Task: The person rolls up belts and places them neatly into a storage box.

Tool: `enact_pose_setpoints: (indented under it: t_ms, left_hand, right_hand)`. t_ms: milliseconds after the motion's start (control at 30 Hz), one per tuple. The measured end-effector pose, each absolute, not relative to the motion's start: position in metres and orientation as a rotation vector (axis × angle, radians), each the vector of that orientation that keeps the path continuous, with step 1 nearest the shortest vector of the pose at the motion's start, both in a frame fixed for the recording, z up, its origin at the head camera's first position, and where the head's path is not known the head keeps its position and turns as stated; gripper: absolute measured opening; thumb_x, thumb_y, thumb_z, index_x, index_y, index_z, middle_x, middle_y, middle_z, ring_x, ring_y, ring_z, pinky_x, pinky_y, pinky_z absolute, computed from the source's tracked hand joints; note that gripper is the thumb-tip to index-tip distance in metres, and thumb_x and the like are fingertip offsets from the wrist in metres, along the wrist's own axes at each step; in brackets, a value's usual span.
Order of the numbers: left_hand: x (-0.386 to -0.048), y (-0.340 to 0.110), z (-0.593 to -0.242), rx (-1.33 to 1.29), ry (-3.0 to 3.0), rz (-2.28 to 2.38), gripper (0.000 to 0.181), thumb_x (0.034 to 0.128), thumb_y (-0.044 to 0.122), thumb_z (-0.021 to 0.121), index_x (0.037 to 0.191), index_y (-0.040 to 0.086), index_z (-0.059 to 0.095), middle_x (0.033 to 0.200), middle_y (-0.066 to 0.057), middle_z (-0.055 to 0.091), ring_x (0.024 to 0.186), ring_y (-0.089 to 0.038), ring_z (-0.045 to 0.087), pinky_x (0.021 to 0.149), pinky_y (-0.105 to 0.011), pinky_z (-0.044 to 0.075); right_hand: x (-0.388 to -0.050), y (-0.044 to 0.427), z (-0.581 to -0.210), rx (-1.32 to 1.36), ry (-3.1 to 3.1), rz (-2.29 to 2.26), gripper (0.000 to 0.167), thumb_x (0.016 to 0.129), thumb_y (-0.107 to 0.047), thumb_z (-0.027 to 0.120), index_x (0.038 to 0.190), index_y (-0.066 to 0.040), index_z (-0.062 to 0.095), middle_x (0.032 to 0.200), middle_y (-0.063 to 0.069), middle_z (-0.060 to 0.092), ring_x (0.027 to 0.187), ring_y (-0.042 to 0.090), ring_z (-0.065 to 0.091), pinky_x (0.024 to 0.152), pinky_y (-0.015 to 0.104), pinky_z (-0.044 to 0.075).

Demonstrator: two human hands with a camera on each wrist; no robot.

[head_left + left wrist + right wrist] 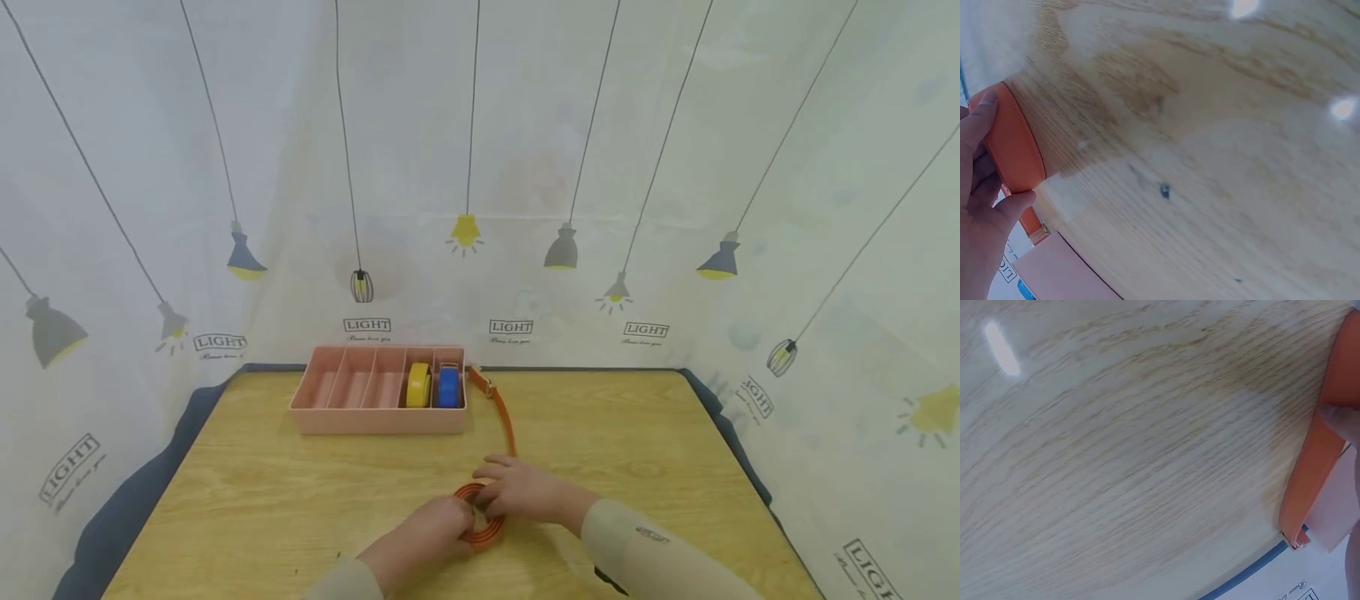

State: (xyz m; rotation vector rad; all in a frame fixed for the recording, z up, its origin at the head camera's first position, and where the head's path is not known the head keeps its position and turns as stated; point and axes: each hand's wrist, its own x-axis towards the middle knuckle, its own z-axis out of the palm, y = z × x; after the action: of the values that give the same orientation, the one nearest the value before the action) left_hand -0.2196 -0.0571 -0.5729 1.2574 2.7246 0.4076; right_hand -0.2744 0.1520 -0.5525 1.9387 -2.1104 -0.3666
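An orange belt (491, 534) is wound into a coil standing on edge on the table, just in front of me. My left hand (437, 523) grips the coil's left side; in the left wrist view, the thumb and fingers pinch the wound orange strap (1017, 147). From the right, my right hand (527, 490) holds the coil, its fingertips reaching into the middle. The loose tail (507, 423) runs away from me to a metal buckle (489, 388) beside the pink box. A finger (1341, 420) lies against the strap (1311, 464) in the right wrist view.
The pink divided box (378, 422) stands at the table's back edge. Its two right compartments hold a yellow coiled belt (417, 386) and a blue one (447, 387). Behind the wooden table (615, 442) hangs a white curtain (420, 125) printed with lamps.
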Motion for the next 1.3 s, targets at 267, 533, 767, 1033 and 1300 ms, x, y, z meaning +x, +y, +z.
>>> enact_pose_setpoints:
  t_ms: [267, 533, 767, 1033, 1300]
  left_hand:
    - [-0.217, -0.061, -0.574, 1.331, 2.747, 0.352, 0.019, 0.0768, 0.029, 0.079, 0.075, 0.02, 0.063, 0.078, 0.014, 0.056, 0.073, -0.002, 0.052, 0.069, -0.02, 0.045]
    - [-0.217, -0.069, -0.584, 1.388, 2.838, 0.238, 0.01, 0.0805, 0.02, 0.076, 0.083, 0.017, 0.066, 0.085, 0.008, 0.056, 0.075, -0.006, 0.053, 0.068, -0.023, 0.047]
    - [-0.222, -0.062, -0.584, 1.335, 2.862, 0.231, 0.019, 0.0856, 0.034, 0.074, 0.093, 0.017, 0.068, 0.088, 0.007, 0.061, 0.08, -0.009, 0.059, 0.075, -0.028, 0.05]
    - [-0.223, -0.056, -0.589, 1.238, 2.911, 0.246, 0.035, 0.0826, 0.043, 0.074, 0.099, 0.013, 0.065, 0.09, 0.005, 0.059, 0.084, -0.011, 0.058, 0.076, -0.027, 0.05]
    - [-0.224, -0.053, -0.588, 1.219, 2.884, 0.23, 0.028, 0.0884, 0.04, 0.069, 0.099, 0.015, 0.066, 0.09, 0.005, 0.06, 0.084, -0.009, 0.058, 0.075, -0.026, 0.05]
  right_hand:
    - [-0.278, 0.152, -0.559, 1.955, -1.927, -0.393, 0.019, 0.085, -0.02, 0.067, 0.096, -0.032, 0.076, 0.097, -0.019, 0.066, 0.103, 0.009, 0.056, 0.105, 0.039, 0.039]
    - [-0.272, 0.148, -0.56, 1.935, -1.991, -0.452, 0.015, 0.085, -0.017, 0.069, 0.09, -0.03, 0.073, 0.095, -0.017, 0.064, 0.106, 0.006, 0.053, 0.107, 0.032, 0.035]
    - [-0.261, 0.142, -0.56, 1.853, -2.08, -0.498, 0.008, 0.085, -0.02, 0.069, 0.092, -0.024, 0.071, 0.087, -0.014, 0.064, 0.088, 0.006, 0.055, 0.087, 0.021, 0.043]
    - [-0.254, 0.134, -0.564, 1.719, -2.15, -0.539, 0.004, 0.082, -0.027, 0.071, 0.083, -0.024, 0.069, 0.081, -0.014, 0.064, 0.079, 0.005, 0.054, 0.078, 0.019, 0.043]
    - [-0.256, 0.135, -0.565, 1.765, -2.136, -0.383, 0.011, 0.081, -0.036, 0.074, 0.087, -0.028, 0.073, 0.086, -0.018, 0.067, 0.091, 0.007, 0.054, 0.089, 0.022, 0.041]
